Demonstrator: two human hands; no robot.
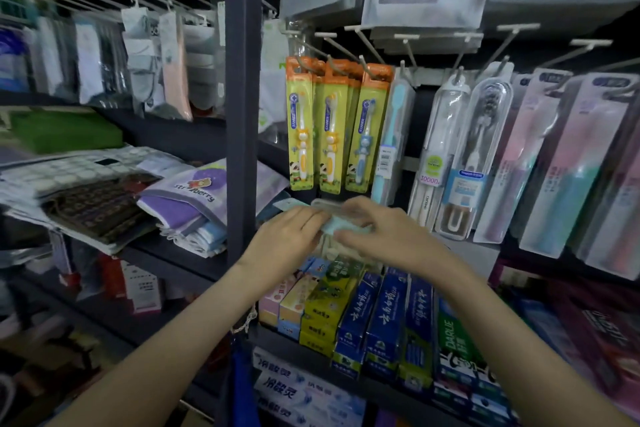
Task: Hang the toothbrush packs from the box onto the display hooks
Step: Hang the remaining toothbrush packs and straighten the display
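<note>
Item 1. Dark shelving post, upright, left of centre; folded textiles lay on the shelves to its left.

Item 2. Display hooks, a row of them projecting from the back panel, right of the post.

Item 3. Toothpaste boxes, stood on end in a row on the shelf below the hands.

Item 4. Hung packs, orange and green (children's brushes), three across on the leftmost hooks; clear tube packs hung further right.

Item 5. Left hand and right hand, raised together just below the hung packs.

Item 6. Pale blue toothbrush pack, held level between both hands, on no hook. The left fingers lay across its left part, one end showing past them. The right fingers were curled, pinching its right part.
</note>
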